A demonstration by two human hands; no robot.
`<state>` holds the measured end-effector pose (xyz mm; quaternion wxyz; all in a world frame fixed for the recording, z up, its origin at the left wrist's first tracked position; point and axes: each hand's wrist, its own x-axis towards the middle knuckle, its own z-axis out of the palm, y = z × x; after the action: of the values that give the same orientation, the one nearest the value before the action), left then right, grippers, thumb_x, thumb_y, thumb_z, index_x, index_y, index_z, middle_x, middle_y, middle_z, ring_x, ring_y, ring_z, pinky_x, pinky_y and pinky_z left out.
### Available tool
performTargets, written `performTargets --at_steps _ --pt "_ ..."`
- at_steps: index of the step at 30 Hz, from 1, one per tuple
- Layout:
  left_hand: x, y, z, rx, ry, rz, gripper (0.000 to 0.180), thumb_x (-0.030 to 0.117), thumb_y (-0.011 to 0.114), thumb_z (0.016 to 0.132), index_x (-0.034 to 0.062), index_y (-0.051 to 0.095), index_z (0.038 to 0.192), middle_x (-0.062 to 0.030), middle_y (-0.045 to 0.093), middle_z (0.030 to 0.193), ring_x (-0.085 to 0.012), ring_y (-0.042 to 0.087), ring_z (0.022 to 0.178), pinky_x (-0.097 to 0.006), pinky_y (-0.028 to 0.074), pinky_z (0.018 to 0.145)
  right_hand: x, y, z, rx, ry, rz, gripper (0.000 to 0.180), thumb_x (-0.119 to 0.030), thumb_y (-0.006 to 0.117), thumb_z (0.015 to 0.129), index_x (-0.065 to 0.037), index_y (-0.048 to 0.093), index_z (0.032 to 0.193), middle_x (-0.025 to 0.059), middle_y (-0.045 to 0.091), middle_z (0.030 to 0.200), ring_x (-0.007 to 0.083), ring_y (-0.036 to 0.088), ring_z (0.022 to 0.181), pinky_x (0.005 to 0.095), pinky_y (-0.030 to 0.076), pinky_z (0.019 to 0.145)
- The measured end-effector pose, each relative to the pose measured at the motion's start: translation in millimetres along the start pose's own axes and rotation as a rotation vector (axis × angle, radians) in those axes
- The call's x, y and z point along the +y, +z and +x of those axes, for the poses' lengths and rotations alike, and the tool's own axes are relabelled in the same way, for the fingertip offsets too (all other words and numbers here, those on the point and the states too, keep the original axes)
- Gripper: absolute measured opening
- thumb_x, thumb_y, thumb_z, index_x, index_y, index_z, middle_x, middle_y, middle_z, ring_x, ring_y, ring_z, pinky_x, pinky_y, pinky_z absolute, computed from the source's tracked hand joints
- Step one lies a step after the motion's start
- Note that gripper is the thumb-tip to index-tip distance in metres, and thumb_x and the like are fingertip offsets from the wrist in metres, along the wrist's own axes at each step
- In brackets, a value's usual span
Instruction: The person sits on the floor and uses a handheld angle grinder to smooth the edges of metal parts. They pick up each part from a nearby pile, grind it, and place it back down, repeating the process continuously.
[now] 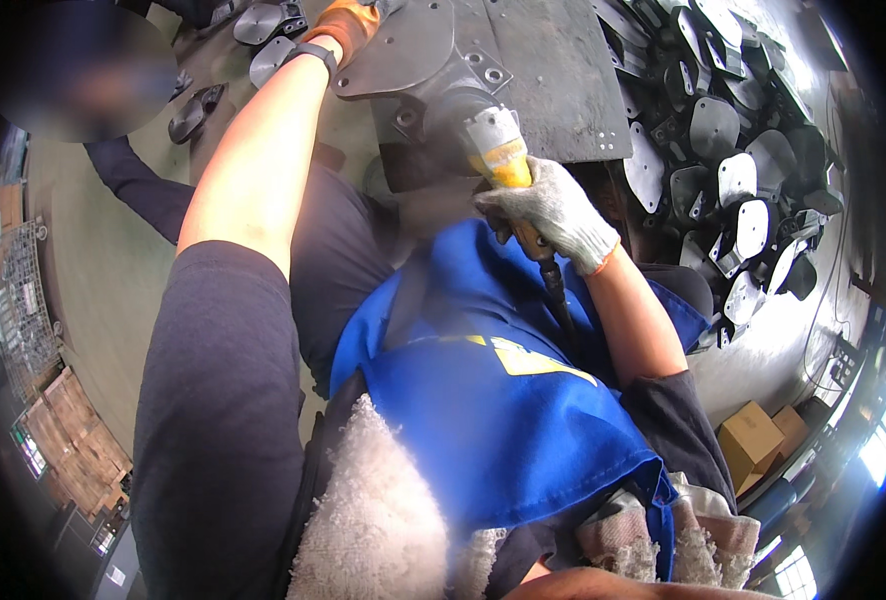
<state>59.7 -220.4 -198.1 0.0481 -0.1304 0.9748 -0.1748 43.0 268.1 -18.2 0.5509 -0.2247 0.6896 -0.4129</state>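
Note:
My right hand (553, 205), in a white knit glove, is wrapped round the body of a yellow and grey angle grinder (503, 150). Its round disc (453, 120) lies against or just over the near end of a dark metal plate with holes (398, 50); contact is hard to tell through the blur. At the top edge my left hand (346, 28), in an orange glove, grips the plate's far left side, its fingertips partly cut off. The plate rests on a dark steel worktop (558, 80). A cord or hose (555, 290) runs from the grinder toward my lap.
Similar metal parts are heaped to the right (713, 130), and several more (263, 22) lie at the upper left. A blue apron (503, 430) covers my lap. Another person's sleeve (138, 185) is at the left. Cardboard boxes (748, 440) and a wire cage (18, 310) stand farther off.

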Motion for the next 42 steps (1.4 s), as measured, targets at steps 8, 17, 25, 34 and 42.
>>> performTargets --at_steps 8,17,25,34,42 --pt "1.9 6.9 -0.1 0.003 -0.006 -0.01 0.035 0.026 0.045 0.102 0.0087 0.073 0.116 -0.0166 0.073 0.119 -0.0341 0.071 0.108 -0.041 0.057 0.093 3.6 -3.0 -9.1 0.021 -0.003 0.025 0.03 -0.02 0.081 0.089 0.003 0.068 0.103 0.0075 0.066 0.075 0.0155 0.064 0.058 0.0291 0.054 0.057" --pt "4.3 10.8 5.7 -0.001 -0.011 -0.002 0.036 0.026 0.045 0.102 0.0086 0.073 0.117 -0.0168 0.073 0.119 -0.0345 0.071 0.108 -0.042 0.057 0.094 5.6 -12.4 -14.9 0.035 0.056 0.085 0.026 -0.019 0.081 0.088 0.001 0.067 0.097 0.0082 0.067 0.075 0.0152 0.064 0.058 0.0276 0.053 0.057" --pt "4.4 12.5 10.2 -0.004 -0.005 0.014 0.036 0.026 0.045 0.103 0.0085 0.072 0.118 -0.017 0.073 0.119 -0.0349 0.071 0.108 -0.042 0.057 0.094 -16.8 -10.0 -9.7 0.047 0.049 0.14 0.025 -0.021 0.079 0.088 0.0 0.067 0.096 0.0072 0.066 0.073 0.0146 0.064 0.06 0.0277 0.053 0.058" --pt "2.7 13.8 10.1 -0.006 -0.002 0.017 0.036 0.026 0.045 0.103 0.0084 0.072 0.119 -0.0173 0.073 0.119 -0.0353 0.07 0.109 -0.043 0.056 0.094 -1.0 -17.4 -10.2 0.043 -0.046 0.114 0.023 -0.021 0.078 0.089 -0.001 0.067 0.094 0.0062 0.065 0.07 0.0143 0.064 0.058 0.0269 0.051 0.056" --pt "0.5 16.4 7.4 -0.007 0.008 0.023 0.037 0.027 0.044 0.103 0.0083 0.072 0.119 -0.0174 0.073 0.119 -0.0357 0.07 0.109 -0.043 0.056 0.094 -20.0 -16.2 -22.5 0.054 0.05 0.242 0.024 -0.024 0.076 0.09 -0.002 0.068 0.094 0.0068 0.067 0.073 0.0137 0.064 0.059 0.026 0.05 0.054"
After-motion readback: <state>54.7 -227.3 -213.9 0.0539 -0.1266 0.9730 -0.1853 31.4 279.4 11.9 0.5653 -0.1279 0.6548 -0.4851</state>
